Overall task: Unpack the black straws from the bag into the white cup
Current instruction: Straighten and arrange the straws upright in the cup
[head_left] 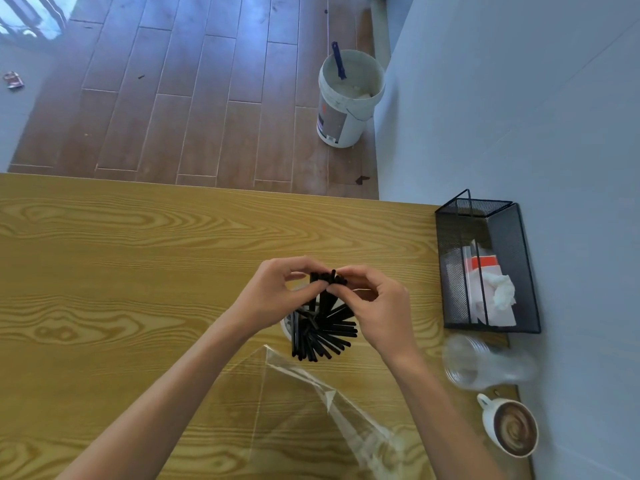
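I see a yellow wooden table [138, 258] with a brown plank floor past its far edge and a pale wall at 3 o'clock. Near the middle of the table stands the white cup [286, 329], mostly hidden, with the black straws [325, 332] already in it, fanning out toward 4 and 6 o'clock. My left hand [277, 296] and my right hand [375, 306] meet over the cup, and the fingertips of both are pinching the top ends of a few straws. The clear bag [311, 403] lies flat on the table at 6 o'clock from the cup and looks empty to me, so I think the job is almost done. What could go wrong? The straws lean far to one side, so if I push or pull too hard the cup could tip and spill them. A straw could slip out and roll onto the bag. My right arm is near a clear plastic cup [485, 363] and a mug of coffee [512, 429] at 4 o'clock, and a bump could knock them over. A black wire basket [485, 265] holding papers sits at 3 o'clock, and a white bucket [346, 98] stands on the floor at 12 o'clock. The bucket has a label, but it is too blurry for me to read, and I see no other words.
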